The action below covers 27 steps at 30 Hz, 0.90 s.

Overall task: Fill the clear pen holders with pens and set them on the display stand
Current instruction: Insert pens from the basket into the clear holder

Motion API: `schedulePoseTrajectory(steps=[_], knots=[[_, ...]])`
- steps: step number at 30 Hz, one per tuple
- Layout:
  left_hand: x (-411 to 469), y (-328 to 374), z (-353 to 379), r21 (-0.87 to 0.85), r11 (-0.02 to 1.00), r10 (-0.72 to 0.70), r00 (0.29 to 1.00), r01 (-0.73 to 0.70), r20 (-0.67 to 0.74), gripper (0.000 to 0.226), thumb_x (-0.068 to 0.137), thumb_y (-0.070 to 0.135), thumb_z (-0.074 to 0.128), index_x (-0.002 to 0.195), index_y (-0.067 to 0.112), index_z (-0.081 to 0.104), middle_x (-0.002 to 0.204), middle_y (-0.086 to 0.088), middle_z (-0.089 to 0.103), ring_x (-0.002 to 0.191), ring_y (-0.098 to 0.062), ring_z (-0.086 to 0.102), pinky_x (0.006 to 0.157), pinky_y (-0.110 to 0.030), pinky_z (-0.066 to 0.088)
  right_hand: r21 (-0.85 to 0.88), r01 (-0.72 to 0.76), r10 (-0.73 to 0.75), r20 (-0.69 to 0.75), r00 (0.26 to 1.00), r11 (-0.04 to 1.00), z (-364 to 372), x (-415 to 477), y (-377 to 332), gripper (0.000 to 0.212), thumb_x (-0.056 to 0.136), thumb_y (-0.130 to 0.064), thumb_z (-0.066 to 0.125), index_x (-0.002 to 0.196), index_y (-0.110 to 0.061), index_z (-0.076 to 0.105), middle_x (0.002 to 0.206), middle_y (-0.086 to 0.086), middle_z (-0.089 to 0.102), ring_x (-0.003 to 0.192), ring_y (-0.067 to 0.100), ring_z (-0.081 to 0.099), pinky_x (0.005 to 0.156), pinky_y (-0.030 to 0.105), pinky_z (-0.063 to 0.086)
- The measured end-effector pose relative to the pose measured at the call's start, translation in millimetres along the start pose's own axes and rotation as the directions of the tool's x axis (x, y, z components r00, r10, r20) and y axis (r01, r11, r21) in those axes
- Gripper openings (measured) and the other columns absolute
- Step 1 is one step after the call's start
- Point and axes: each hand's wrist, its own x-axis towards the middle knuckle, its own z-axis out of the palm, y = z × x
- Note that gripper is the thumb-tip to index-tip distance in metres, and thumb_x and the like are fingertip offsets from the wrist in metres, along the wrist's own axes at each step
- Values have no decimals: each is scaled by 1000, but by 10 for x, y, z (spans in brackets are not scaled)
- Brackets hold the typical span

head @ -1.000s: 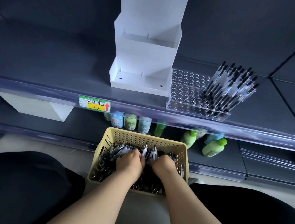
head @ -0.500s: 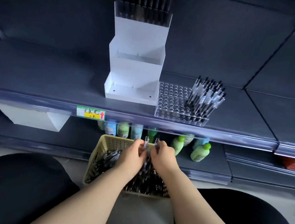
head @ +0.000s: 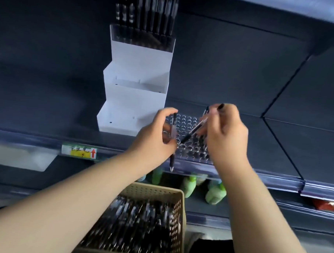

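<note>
My left hand point(head: 154, 135) holds a black pen point(head: 173, 145) upright, its tip hanging below the shelf edge. My right hand point(head: 225, 134) pinches another pen point(head: 192, 131), slanted with its tip down over the clear pen holder point(head: 187, 127), a tray of round holes on the dark shelf. The pens that stand in this holder are hidden behind my right hand. To its left stands the white stepped display stand point(head: 135, 98); its top step carries a clear holder full of black pens point(head: 146, 20), and the two lower steps are bare.
A beige perforated basket point(head: 179, 213) heaped with pens sits on my lap. Green bottles point(head: 215, 193) lie on the lower shelf. A yellow price label point(head: 80, 152) sticks to the shelf rail point(head: 275, 179). A white box point(head: 19, 158) hangs under the shelf at left.
Both hands have risen out of the basket to the shelf, each with a pen. The camera has tilted up, so the top tier of the stand now shows.
</note>
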Motion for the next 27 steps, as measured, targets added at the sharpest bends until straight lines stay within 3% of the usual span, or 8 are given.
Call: schedulePoseTrajectory(steps=[3,7,9,11,15,18,21,27], knots=[[298,178,-60,-84,995,52,998,-55,-31,61,81,7,65,112,49,33,90,8,59,73,-8,61,60,-15,44,30,3,-1,-60,998,1000,-171,321,-87,17,93,-26,47,77,-30,52,60,-5,66,49,6,58,55,25,45],[588,255,-7,-167,978,119,992,-123,-34,54,85,11,63,106,52,35,83,8,62,70,-5,59,60,-14,44,14,2,0,-92,996,1000,-227,532,-9,10,88,-24,55,80,-28,59,63,-5,67,54,4,60,59,26,47],[658,224,50,-152,977,150,989,-150,-14,52,87,13,62,106,54,35,84,6,62,71,-7,59,62,-14,43,-42,20,-23,-75,997,999,-211,575,54,7,86,-25,60,85,-31,58,68,-10,65,62,3,61,64,16,47],[689,179,97,-129,977,171,985,-168,15,52,88,14,62,111,51,35,85,7,62,74,-7,59,63,-13,44,-124,21,-24,-29,999,992,-206,604,96,9,85,-26,63,85,-31,56,66,-16,60,64,-7,56,56,2,38],[731,121,165,-150,979,143,989,-139,21,48,89,17,61,112,51,36,84,9,61,73,-7,58,64,-16,44,-234,24,-17,32,999,972,-185,643,167,11,84,-27,66,81,-28,56,63,-19,55,59,-14,51,54,0,35],[756,101,201,-133,980,153,988,-150,14,46,88,18,62,113,49,39,84,10,60,72,-7,58,62,-17,43,-332,45,-17,86,996,942,-161,652,205,12,81,-32,68,81,-26,59,63,-20,54,59,-7,52,53,4,37],[771,86,201,-130,980,150,989,-148,4,45,87,18,63,114,47,40,83,11,58,71,-8,59,63,-19,44,-408,42,3,108,994,912,-149,655,225,14,80,-37,68,81,-26,59,64,-20,54,66,5,56,60,21,44],[770,94,193,-149,981,127,992,-127,-10,47,87,17,64,110,49,38,82,13,57,69,-9,59,65,-22,46,-486,52,11,126,992,872,-131,633,250,14,82,-38,66,88,-26,61,68,-17,57,76,13,55,64,26,43]])
